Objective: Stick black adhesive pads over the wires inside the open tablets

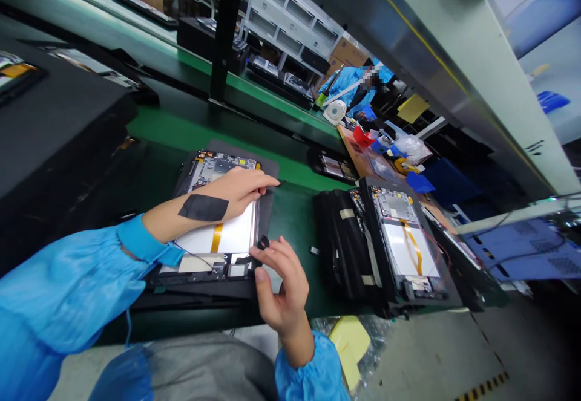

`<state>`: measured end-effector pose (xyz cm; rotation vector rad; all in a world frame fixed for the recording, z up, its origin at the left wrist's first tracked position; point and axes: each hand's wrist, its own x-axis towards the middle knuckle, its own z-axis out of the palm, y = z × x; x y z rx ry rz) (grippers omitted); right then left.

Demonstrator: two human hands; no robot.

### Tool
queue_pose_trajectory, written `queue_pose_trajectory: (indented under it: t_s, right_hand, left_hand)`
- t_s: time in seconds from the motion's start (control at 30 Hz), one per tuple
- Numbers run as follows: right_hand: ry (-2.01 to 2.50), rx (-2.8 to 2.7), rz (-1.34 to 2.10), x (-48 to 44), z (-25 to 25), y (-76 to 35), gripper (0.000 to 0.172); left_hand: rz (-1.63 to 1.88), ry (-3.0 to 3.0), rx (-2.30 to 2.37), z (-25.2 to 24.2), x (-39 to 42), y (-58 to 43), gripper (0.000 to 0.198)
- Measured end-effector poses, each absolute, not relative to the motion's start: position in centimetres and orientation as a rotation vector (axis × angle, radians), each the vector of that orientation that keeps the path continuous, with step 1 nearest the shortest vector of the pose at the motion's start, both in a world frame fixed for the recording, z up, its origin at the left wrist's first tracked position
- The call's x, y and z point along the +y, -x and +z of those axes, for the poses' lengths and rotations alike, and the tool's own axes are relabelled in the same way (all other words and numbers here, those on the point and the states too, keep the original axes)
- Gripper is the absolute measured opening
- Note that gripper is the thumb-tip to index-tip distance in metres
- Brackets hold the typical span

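Observation:
An opened tablet point(233, 231) lies on dark pads, its circuit board at the far end and a silvery battery with an orange ribbon cable in the middle. My left hand point(238, 189) reaches across it, fingers stretched out flat to its right edge. A black tape patch point(204, 208) is stuck near my left wrist. By the tablet's lower right corner is my right hand point(285, 283), thumb apart from the bent fingers. A small black piece point(263, 242) shows at its fingertips; whether it sticks to them or to the tablet I cannot tell.
Right of my hands, more opened tablets point(403, 237) stand stacked with black padding point(338, 250). Another tablet point(336, 165) lies farther back on the green bench. A large dark block point(59, 117) fills the left. Across the bench are a small fan point(334, 112) and a person in blue.

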<state>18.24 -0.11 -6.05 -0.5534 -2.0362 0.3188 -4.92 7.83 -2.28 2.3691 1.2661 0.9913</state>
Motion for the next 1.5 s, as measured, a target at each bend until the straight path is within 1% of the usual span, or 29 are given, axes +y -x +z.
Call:
queue_pose_trajectory:
  t_s: [0.17,0.23,0.3,0.43,0.5,0.6,0.73,0.87,0.93,0.97,1.0,1.1,1.13,1.23,1.3,1.37,1.5]
  right_hand:
    - [0.473,-2.082,0.29,0.3,-6.5,-18.8,0.056]
    - [0.486,-2.085,0.38,0.2,-6.4,-19.0,0.059]
    - [0.569,-2.006,0.545,0.3,-5.9,-19.0,0.053]
    - [0.807,-1.759,0.807,0.9,-4.3,-18.4,0.027]
    - [0.842,-1.797,0.827,1.3,-3.5,-18.0,0.025]
    - [0.792,-1.99,0.665,1.3,-3.0,-17.7,0.029]
    - [0.693,-2.144,0.421,0.6,-3.5,-17.6,0.041]
    - [0.62,-2.208,0.396,-0.1,-4.0,-17.9,0.05]
    - [0.636,-2.201,0.5,0.1,-3.7,-18.0,0.05]
    - [0.664,-2.166,0.575,0.4,-3.4,-18.1,0.046]
    - [0.711,-2.106,0.656,0.8,-3.0,-18.1,0.039]
    - [0.857,-1.905,0.926,3.3,-1.1,-17.8,0.009]
    - [0.878,-1.894,1.035,4.3,-0.3,-17.6,0.008]
    - [0.855,-2.053,1.4,7.2,1.4,-16.8,0.025]
    - [0.839,-2.161,1.54,8.5,2.0,-16.4,0.03]
    - [0.837,-2.217,1.578,9.2,2.1,-16.1,0.031]
    - [0.866,-2.237,1.497,9.4,1.6,-15.6,0.023]
  left_hand:
    - [1.013,-2.394,1.237,-2.3,7.9,4.9,0.039]
    - [1.033,-2.401,1.246,-2.2,7.8,4.9,0.04]
    - [1.044,-2.406,1.251,-2.2,7.7,4.9,0.041]
    - [1.024,-2.397,1.281,-2.2,7.6,4.8,0.044]
    - [1.012,-2.389,1.302,-2.3,7.7,4.8,0.045]
    - [0.995,-2.379,1.332,-2.4,7.9,4.6,0.046]
    - [0.972,-2.357,1.38,-2.4,7.8,4.3,0.045]
    - [0.957,-2.335,1.412,-2.1,7.7,4.2,0.046]
    - [0.955,-2.331,1.422,-2.1,7.7,4.2,0.046]
    - [0.953,-2.33,1.426,-2.1,7.7,4.2,0.045]
    - [0.953,-2.328,1.431,-2.2,7.8,4.2,0.045]
    - [0.954,-2.324,1.443,-2.2,7.8,4.2,0.043]
    - [0.954,-2.323,1.447,-2.2,7.8,4.1,0.043]
    - [0.961,-2.32,1.459,-2.3,7.9,4.1,0.043]
    - [0.969,-2.319,1.463,-2.3,7.9,4.1,0.044]
    - [0.975,-2.319,1.458,-2.3,7.9,4.1,0.045]
    - [0.985,-2.312,1.455,-2.2,8.0,4.0,0.048]
